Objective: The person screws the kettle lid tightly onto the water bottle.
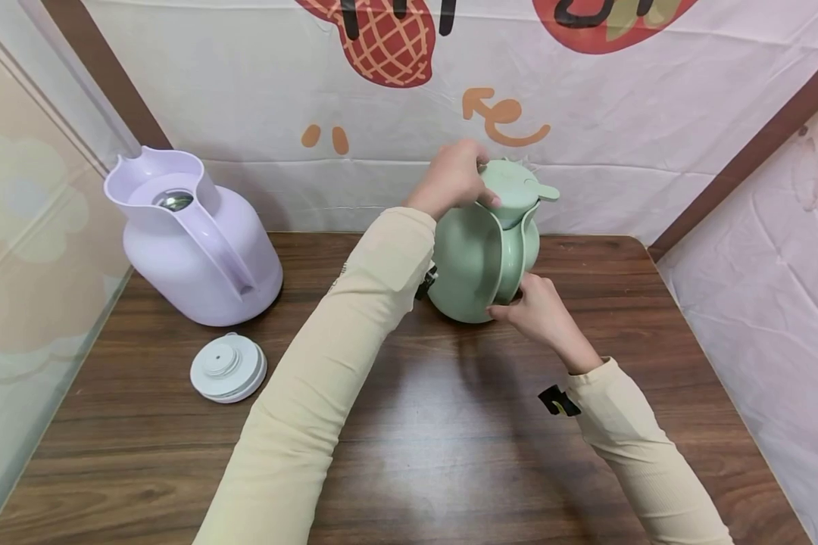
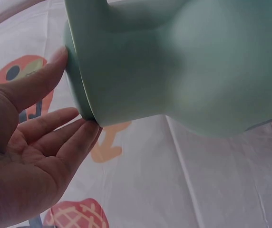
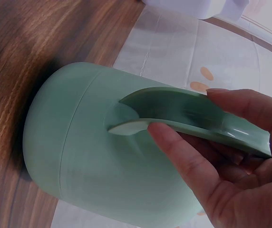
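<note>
A pale green vacuum jug [image 1: 465,261] stands on the table against the back cloth, its handle [image 1: 511,261] facing me. Its round green lid [image 1: 511,185], with a small tab, sits in the top. My left hand [image 1: 453,178] holds the lid's edge, thumb on one side and fingertips on the other, as the left wrist view shows on the lid's rim [image 2: 76,80]. Lower down, my right hand [image 1: 538,310] grips the jug's handle [image 3: 193,126] between thumb and fingers. In the right wrist view the jug body [image 3: 121,171] fills the middle.
On the left stands a lilac vacuum jug [image 1: 198,257], its top uncovered and a shiny opening showing. In front of it a round whitish stopper [image 1: 228,367] lies on the brown wooden table [image 1: 423,454]. A printed cloth [image 1: 245,91] hangs close behind.
</note>
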The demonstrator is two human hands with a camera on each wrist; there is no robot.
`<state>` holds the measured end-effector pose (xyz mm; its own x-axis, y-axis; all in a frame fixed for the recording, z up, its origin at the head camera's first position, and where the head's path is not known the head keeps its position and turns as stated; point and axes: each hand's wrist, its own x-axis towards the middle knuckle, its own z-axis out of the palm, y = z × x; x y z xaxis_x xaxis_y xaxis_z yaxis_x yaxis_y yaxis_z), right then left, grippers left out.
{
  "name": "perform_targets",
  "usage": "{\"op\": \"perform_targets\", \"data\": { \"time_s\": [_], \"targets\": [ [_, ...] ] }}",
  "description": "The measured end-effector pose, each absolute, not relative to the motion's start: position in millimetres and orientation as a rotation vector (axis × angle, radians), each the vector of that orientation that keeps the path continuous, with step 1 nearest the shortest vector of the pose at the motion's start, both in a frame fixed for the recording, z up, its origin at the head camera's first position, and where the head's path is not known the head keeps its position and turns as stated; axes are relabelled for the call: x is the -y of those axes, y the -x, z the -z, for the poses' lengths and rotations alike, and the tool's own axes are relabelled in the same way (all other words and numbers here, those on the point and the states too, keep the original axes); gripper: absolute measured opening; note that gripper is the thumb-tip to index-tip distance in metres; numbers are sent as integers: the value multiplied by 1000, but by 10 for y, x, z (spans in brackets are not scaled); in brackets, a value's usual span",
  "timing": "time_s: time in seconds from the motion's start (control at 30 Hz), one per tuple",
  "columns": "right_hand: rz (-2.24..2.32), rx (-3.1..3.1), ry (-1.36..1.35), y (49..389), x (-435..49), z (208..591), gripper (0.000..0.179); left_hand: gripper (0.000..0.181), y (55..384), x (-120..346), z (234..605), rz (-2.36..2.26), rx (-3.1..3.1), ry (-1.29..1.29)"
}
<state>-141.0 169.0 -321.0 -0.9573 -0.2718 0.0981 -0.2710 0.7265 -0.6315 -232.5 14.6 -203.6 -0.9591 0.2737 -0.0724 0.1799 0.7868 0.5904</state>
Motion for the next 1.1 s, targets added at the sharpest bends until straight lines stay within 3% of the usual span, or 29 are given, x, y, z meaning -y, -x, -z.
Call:
{"op": "perform_targets", "data": {
  "time_s": [0.2,0.4,0.83,1.1],
  "targets": [
    [1062,-2910,450,1408,-1686,3209,28,56,2285,-169,2032,-899,-2841,-351],
    [1050,-2922,440,1404,-1689,3218,26,30,2175,-283,2050,-882,-2971,-289],
    [1059,-2916,442,1396,-1684,3206,24,44,2160,-332,2090,-871,-3018,-240],
    [1059,-2903,425,1381,-1681,3194,26,33,2199,-289,2097,-895,-2982,-248]
  ]
}}
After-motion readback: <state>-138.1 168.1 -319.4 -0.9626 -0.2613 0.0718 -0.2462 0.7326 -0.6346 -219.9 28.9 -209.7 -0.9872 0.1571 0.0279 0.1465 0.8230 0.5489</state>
